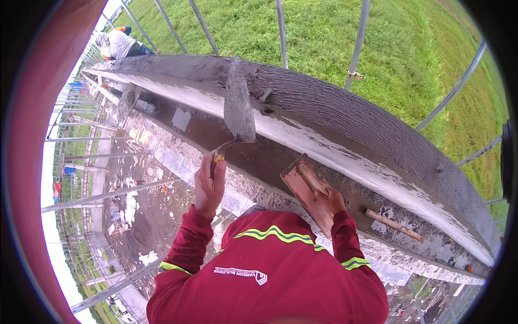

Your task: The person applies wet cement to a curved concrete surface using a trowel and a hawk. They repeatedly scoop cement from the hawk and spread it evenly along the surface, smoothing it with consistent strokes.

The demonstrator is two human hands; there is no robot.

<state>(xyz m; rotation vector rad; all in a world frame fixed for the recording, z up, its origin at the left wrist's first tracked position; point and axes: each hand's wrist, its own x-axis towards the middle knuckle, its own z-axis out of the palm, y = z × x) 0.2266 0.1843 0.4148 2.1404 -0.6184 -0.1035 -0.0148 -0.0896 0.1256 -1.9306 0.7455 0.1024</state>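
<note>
My left hand (pixel 210 183) is closed round the handle of a trowel (pixel 239 108). Its long grey blade, coated with mortar, reaches up across the pale side of the concrete ledge (pixel 324 146) to the wet mortar along the top. In my right hand (pixel 330 202) is a wooden float (pixel 302 186), a flat reddish board with a wooden grip. The float is tilted over the trough on the near side of the ledge. Beyond the trowel, the mortar strip (pixel 345 113) has a ridged, rough surface.
A short wooden stick (pixel 394 224) lies in the trough to the right. Metal poles (pixel 359 43) rise beyond the ledge, with grass behind. Another person (pixel 121 43) bends over the far left end. Debris-strewn ground (pixel 143 210) lies far below at left.
</note>
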